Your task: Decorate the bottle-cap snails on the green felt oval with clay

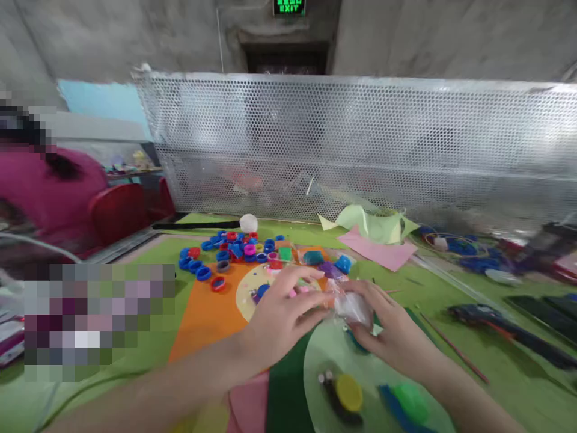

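Observation:
My right hand (pixel 390 325) curls its fingers around a small clear plastic bag (pixel 354 308), held over the pale green paper circle. From the left, my left hand (pixel 283 316) reaches to the bag's near edge, thumb and finger pinched at it; the contact is partly blurred. Whatever the bag contains is hard to make out. Below the hands, the green circle (pixel 315 355) bears a yellow bottle cap (pixel 349 392) on a dark strip, and a bright green lump (pixel 411 403) beside a blue strip. A cream circle (pixel 246 294) with small coloured pieces lies partly behind my left hand.
Several blue and red plastic rings (pixel 219 284) lie at the back left. Small coloured packets (pixel 313 257) sit behind the hands. Pink paper (pixel 378 248) lies near the perforated metal screen (pixel 360 144). A black-handled tool (pixel 509 334) and a thin stick (pixel 455 349) are right. A person in pink (pixel 49 198) sits left.

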Demonstrator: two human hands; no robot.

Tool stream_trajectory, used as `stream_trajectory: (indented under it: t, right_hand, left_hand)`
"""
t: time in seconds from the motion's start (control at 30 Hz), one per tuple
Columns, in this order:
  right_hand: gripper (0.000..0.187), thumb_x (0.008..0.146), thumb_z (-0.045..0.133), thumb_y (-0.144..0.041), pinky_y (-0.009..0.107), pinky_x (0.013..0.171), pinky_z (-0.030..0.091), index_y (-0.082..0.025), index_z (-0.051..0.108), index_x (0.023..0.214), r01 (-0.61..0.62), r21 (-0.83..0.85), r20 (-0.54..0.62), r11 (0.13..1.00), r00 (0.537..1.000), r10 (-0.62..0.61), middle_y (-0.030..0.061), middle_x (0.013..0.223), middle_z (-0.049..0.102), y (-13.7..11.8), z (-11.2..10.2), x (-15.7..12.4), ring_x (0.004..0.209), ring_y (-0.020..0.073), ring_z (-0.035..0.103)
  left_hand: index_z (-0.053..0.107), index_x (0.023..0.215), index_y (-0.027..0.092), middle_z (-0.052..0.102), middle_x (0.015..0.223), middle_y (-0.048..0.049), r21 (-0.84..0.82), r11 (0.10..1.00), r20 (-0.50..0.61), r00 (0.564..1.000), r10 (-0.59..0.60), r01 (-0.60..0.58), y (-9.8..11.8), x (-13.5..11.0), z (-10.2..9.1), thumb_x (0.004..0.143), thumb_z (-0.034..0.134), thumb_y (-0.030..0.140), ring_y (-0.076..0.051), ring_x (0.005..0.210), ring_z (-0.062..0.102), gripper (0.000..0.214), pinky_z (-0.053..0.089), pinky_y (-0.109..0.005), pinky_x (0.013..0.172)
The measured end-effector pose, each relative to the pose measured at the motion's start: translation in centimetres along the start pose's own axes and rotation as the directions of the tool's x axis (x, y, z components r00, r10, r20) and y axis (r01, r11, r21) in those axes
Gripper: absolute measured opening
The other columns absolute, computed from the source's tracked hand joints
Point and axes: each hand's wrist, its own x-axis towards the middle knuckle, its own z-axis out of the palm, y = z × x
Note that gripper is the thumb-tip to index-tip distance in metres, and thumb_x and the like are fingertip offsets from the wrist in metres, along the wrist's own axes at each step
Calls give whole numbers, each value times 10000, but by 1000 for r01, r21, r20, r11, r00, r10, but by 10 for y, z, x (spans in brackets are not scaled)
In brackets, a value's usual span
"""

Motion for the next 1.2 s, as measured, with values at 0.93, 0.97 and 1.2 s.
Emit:
stream_trajectory:
  t: [0.93, 0.97, 1.2]
  right_hand:
    - [219, 752, 516, -135, 393, 722, 500, -199, 529, 961, 196, -197, -149, 961, 962, -227, 71, 941, 627, -3, 3, 4, 874, 219, 585]
    - [211, 755, 517, -146, 395, 719, 499, -200, 532, 958, 190, -200, -160, 961, 962, -223, 75, 948, 627, -3, 3, 4, 876, 223, 587]
    - [222, 773, 495, -141, 395, 731, 489, -189, 520, 988, 209, -205, -145, 956, 960, -241, 76, 928, 644, -3, 6, 5, 873, 225, 591]
  left_hand:
    - [622, 806, 198, 518, 974, -38, -280, 932, 49, 973, -225, 230, 5, -5, 9, 825, 586, 159, -170, 937, 543, 57, 488, -296, 764]
    - [633, 798, 203, 523, 964, -35, -331, 899, 62, 958, -281, 285, 4, -4, 10, 822, 595, 181, -164, 917, 550, 50, 494, -274, 724]
    - [673, 802, 211, 542, 1050, -48, -385, 848, 146, 931, -334, 365, 4, -2, 12, 773, 651, 174, -176, 956, 549, 51, 499, -266, 717]
